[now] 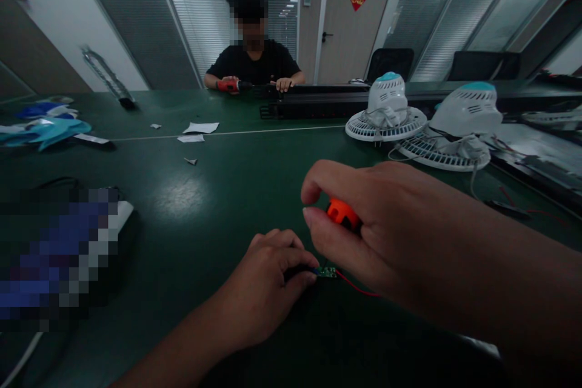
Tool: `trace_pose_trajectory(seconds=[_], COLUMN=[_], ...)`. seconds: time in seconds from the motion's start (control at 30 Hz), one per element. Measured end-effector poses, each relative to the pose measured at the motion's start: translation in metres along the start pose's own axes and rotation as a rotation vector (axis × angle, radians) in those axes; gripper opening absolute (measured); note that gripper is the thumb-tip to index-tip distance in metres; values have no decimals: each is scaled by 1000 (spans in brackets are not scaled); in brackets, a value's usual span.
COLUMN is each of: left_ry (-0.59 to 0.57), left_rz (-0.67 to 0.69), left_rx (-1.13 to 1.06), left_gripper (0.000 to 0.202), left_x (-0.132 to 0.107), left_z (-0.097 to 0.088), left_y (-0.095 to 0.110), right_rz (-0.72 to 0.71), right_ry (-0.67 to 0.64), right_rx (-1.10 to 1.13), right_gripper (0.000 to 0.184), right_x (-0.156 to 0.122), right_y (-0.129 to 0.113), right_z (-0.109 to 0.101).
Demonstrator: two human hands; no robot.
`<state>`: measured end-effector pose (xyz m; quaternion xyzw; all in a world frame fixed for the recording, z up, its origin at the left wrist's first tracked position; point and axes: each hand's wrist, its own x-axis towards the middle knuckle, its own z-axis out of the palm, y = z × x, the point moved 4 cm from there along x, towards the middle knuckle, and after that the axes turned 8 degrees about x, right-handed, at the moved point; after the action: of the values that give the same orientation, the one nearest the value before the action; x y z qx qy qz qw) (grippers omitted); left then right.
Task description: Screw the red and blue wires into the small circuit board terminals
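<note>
My left hand is closed near the middle of the green table, its thumb and index finger pinching the left end of a small green circuit board. A thin red wire runs from the board's right end and passes below my right hand. My right hand is curled around an orange-and-black tool handle, above and to the right of the board. Only the handle's rounded end shows between thumb and fingers; the rest is hidden by the hand.
Two white fan-like housings with round grilles stand at the right. Across the table a person holds a red power drill beside long black frames. Paper scraps and blue wrappers lie toward the left.
</note>
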<state>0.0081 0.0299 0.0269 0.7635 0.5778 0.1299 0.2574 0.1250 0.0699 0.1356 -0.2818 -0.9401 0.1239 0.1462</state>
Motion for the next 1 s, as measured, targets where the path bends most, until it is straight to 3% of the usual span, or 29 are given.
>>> trace_pose_trajectory(seconds=[0.23, 0.5, 0.67, 1.0], left_ry=[7, 4, 44, 8], left_rz=[-6, 2, 6, 1], left_rx=[-44, -81, -76, -21], left_gripper=[19, 21, 21, 18], left_x=[0, -1, -1, -1], left_z=[1, 3, 4, 0], left_y=[-1, -2, -3, 1], right_rz=[3, 27, 53, 89], right_ry=[5, 46, 75, 4], right_rx=[56, -36, -41, -13], right_gripper=[14, 26, 48, 14], right_x=[-2, -1, 1, 1], right_y=[0, -2, -2, -2], right_z=[-1, -2, -1, 2])
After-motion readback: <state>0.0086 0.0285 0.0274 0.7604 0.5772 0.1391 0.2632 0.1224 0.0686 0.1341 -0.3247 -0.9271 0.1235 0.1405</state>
